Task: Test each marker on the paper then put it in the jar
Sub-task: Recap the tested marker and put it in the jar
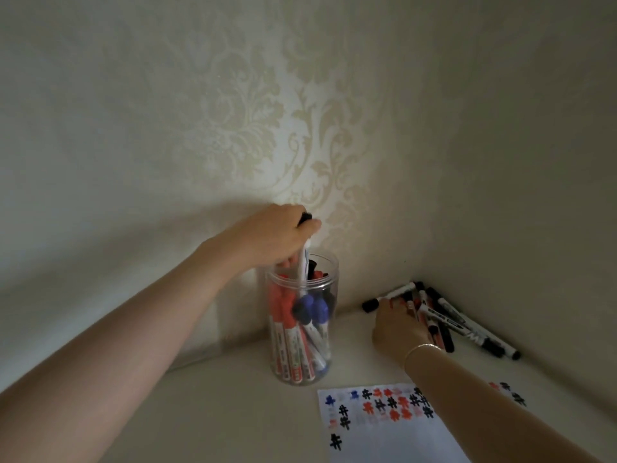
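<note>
The left hand point(280, 233) grips a black-capped marker point(304, 262) near its top, fingers curled round the cap end, thumb across the front. The marker's long axis runs close to vertical, leaning slightly, with the black cap up at the fist and the white barrel pointing down through the mouth of the clear plastic jar point(302, 320). Its lower end sits just inside the rim, among the markers already standing there (red-capped ones on the left, blue-capped and black-capped ones toward the middle and right, most upright or a little tilted).

The right hand point(399, 329) reaches to the far corner and rests on the pile of loose markers point(447, 315), its fingers bent over them; whether it pinches one cannot be told, since the fingertips are hidden among the barrels. A thin gold bracelet point(419, 350) circles that wrist. The loose markers lie flat on the pale tabletop point(217, 412), fanned out with their long axes running from the corner toward the right and near edge, black caps at both ends of the heap.

Nearer the camera lies the white test paper point(394, 439), partly under the right forearm, covered with small hash-shaped marks in black, red and blue. Behind everything stands damask-patterned wallpaper point(267, 111).
</note>
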`<state>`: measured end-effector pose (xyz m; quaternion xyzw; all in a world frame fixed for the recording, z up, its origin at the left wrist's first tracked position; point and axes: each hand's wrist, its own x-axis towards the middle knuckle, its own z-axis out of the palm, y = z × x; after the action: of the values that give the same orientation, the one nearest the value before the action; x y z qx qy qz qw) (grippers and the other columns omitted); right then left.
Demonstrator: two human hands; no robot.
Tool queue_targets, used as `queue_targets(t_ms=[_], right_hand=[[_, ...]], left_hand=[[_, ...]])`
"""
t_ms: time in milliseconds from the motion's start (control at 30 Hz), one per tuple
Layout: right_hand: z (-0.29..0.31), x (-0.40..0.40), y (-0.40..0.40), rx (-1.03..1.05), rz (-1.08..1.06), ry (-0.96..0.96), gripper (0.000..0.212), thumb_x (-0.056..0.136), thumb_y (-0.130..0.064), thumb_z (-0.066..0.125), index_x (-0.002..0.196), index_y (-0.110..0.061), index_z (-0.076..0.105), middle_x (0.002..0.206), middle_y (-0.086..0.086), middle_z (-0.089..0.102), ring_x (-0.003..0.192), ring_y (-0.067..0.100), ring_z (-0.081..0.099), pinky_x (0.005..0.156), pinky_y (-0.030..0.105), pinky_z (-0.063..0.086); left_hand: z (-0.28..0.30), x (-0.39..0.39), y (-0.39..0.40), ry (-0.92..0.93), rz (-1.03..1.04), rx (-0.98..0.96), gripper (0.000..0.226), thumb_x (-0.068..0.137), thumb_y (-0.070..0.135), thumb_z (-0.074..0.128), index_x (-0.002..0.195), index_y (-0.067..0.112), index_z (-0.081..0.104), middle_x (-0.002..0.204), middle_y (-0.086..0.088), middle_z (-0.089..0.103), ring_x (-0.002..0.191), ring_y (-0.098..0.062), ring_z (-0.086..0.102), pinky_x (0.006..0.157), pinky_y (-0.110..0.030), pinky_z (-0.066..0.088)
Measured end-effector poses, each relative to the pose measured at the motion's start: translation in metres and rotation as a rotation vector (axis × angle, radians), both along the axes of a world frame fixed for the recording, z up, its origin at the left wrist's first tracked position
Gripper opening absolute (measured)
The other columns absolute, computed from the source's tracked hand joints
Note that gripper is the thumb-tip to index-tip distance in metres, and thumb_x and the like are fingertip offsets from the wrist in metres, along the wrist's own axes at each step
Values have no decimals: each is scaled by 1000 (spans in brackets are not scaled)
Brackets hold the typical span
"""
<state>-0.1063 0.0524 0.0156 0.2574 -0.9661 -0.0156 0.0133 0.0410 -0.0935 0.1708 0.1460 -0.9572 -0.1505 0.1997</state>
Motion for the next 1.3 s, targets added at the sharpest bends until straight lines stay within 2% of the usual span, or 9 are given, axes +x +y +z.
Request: queue_targets(t_ms=[167,367,500,633,833,933,1000,1167,1300], right_hand=[[14,0,2,-400,57,-24,33,98,-24,38,127,-10,32,108,14,62,87,26,60,63,29,38],[45,5,-14,-1304,-187,-823,20,93,-10,41,113,-7,44,72,13,53,57,22,49,47,25,44],[53,21,-4,-1409,-188,-1177,10,88,4,43,93,2,51,73,17,59,60,27,58,60,38,54],[53,28,7,-1387,-114,-1165,16,89,1,47,103,2,52,83,16,63,65,26,61,63,37,55],[47,25,25,-1476,-69,-1056,22,81,7,49,96,0,62,74,13,55,51,15,46,47,25,42],[49,26,30,-1467,-10,-919,24,76,8,49,86,-1,69,69,16,59,48,17,43,45,26,35],[52,25,34,-1444,50,-862,23,75,8,49,83,1,70,68,16,60,49,18,44,48,28,34],[54,22,48,-1842,158,-1315,18,81,2,53,94,0,65,67,8,59,58,12,52,52,20,44],[58,32,38,-1895,303,-1455,28,83,-27,60,62,-16,45,54,-2,39,45,8,34,44,19,30]], left_hand=[[-20,-4,4,-385,44,-282,29,94,48,42,82,24,54,90,0,63,80,-20,58,66,-30,41],[-11,-14,8,-310,-15,-129,10,85,34,63,86,25,58,86,8,61,78,-11,53,60,-24,37],[-14,-22,7,-381,23,-143,5,80,27,69,79,24,65,86,2,65,82,-18,60,66,-25,45],[-6,-23,13,-455,136,-234,18,82,35,68,77,18,66,83,-6,66,78,-23,61,71,-33,50],[-1,-17,57,207,-70,-429,23,96,31,49,110,22,64,105,4,67,88,-13,64,79,-32,53],[-18,-30,63,1,-246,-600,45,92,23,53,137,25,46,144,3,42,128,-15,43,106,-35,36],[-29,-39,60,-140,-241,-734,36,90,28,56,126,23,57,134,0,53,125,-18,45,112,-37,24],[-26,-39,63,-87,-244,-753,28,99,38,43,102,16,60,81,7,52,79,-16,53,72,-28,41],[-37,-36,78,-81,-295,-677,23,102,30,37,106,11,50,80,2,50,70,-22,55,58,-32,38]])
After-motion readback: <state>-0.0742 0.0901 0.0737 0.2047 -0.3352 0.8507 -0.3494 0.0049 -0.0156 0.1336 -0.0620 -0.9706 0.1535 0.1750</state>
